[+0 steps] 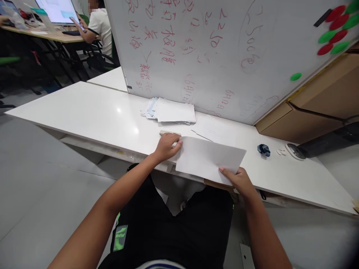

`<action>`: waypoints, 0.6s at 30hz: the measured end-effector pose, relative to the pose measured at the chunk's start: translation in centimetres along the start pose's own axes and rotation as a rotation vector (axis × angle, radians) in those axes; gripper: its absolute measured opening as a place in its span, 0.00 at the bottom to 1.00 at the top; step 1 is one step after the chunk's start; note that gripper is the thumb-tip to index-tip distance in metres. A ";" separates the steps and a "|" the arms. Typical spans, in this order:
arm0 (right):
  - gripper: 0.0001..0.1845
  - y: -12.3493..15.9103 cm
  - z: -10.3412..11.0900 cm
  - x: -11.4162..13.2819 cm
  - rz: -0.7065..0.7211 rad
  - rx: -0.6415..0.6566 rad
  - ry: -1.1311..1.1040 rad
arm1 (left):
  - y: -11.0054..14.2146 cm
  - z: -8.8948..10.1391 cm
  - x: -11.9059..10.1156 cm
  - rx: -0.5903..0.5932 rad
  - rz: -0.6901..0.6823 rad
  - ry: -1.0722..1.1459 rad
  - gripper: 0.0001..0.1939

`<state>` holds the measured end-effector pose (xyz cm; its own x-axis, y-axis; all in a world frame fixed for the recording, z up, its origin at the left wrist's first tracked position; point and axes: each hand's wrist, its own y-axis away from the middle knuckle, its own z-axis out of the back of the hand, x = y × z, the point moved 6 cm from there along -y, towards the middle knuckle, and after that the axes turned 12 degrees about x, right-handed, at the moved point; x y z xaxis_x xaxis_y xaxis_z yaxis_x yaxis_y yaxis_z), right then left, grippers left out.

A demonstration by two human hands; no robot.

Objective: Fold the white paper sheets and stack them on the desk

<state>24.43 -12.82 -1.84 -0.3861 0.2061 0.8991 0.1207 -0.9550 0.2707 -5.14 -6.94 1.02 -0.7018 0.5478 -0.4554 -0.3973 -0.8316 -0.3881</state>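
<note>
A blank white sheet of paper (209, 158) is held tilted above the front edge of the white desk. My left hand (166, 146) is closed at its upper left corner, the thumb and fingertips against the edge. Just behind those fingers lies a pale, narrow object (165, 132), partly covered by the hand; its kind cannot be made out. My right hand (241, 181) pinches the lower right part of the paper, thumb on top and fingers hidden underneath. Beyond the sheet, another paper (214, 129) lies flat on the desk, beside a thin dark line or stick.
A stack of papers (176, 112) sits against the whiteboard (182, 48). To the right are a small dark blue object (263, 150), a round lid-like item (295, 151) and cardboard boxes (316, 101). Another person (102, 31) sits at a far desk.
</note>
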 end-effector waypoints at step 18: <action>0.22 -3.7 0.7 -2.6 0.031 -0.085 0.037 | -0.3 0.1 1.8 0.023 0.163 0.404 0.10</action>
<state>25.66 -9.70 -4.88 -0.4173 0.1700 0.8927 0.0558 -0.9757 0.2118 -6.39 -5.67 0.42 -0.4703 0.3975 -0.7879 -0.3166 -0.9094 -0.2698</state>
